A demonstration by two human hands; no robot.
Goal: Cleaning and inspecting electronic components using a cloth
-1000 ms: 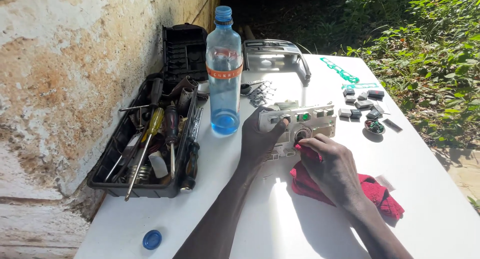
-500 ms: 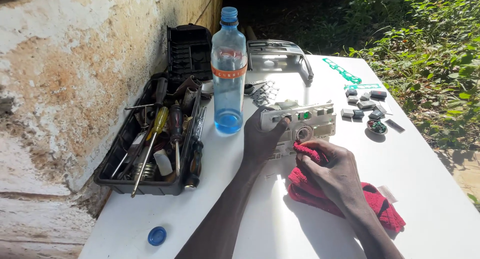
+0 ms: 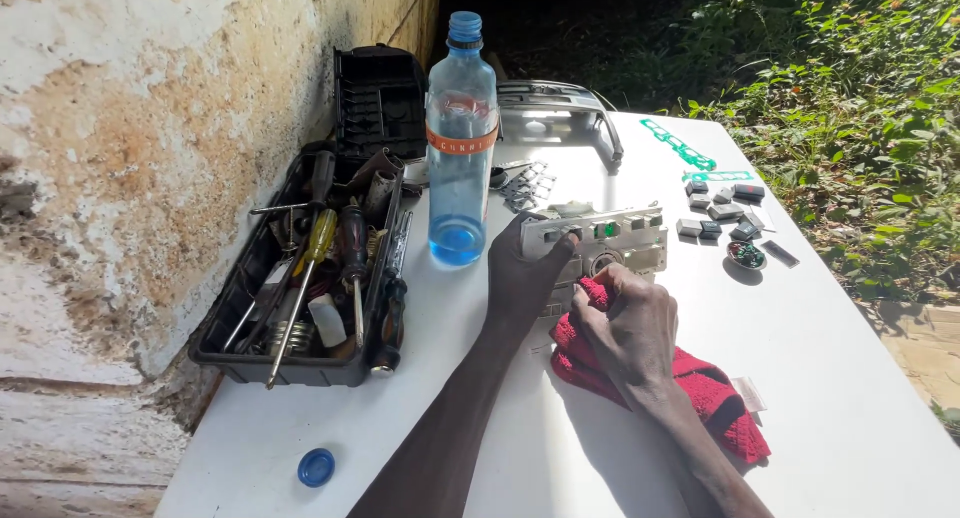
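Toolbox [image 3: 300, 363]: black, open, at 9 o'clock, screwdrivers inside.
Cap [image 3: 316, 467]: one, blue, at 7 o'clock.
Bottle [image 3: 461, 143]: one, clear plastic, uncapped, just left of the panel.
Left hand [image 3: 525, 268]: clamped on grey panel [image 3: 610, 240], centre table.
Right hand [image 3: 625, 323]: fingers together, pressing red cloth [image 3: 700, 388] against panel.
Small parts [image 3: 725, 213]: about nine, at 2 o'clock.
Surface: white table [image 3: 850, 378], outdoors.
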